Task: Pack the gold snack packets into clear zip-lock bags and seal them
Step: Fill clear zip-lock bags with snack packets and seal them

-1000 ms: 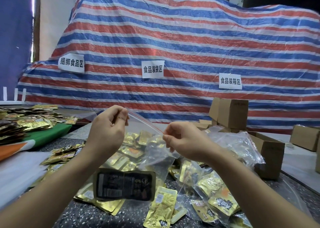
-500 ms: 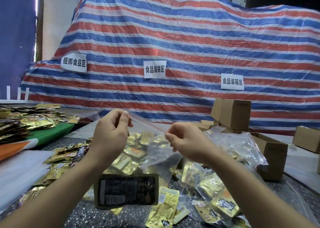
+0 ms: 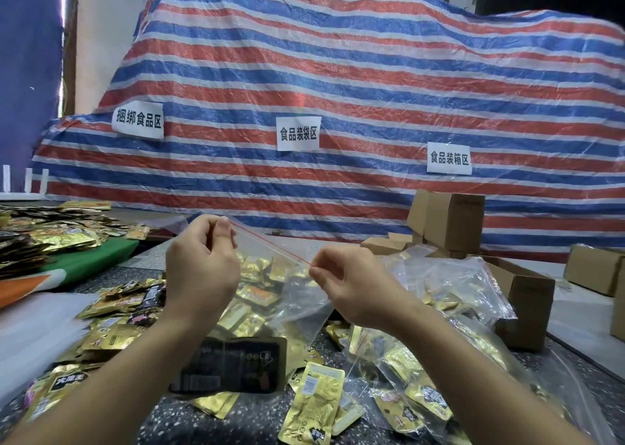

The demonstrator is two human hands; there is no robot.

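Head view shows the bag in the air above the counter, thin, soft, very light and slippery, so it is best taken at the stiffer red zip strip. Left hand and right hand each pinch one end of it. One dark packet hangs inside; its print is blurred, and the fingertips are hidden.

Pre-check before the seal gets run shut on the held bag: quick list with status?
1. Left hand pinches one end of the red zip strip: ok.
2. Right hand pinches the other end: ok.
3. Strip taut between hands: ok.
4. Dark-backed packet sits low in the clear bag, away from the strip: ok.
5. Strip already pressed closed: cannot tell.
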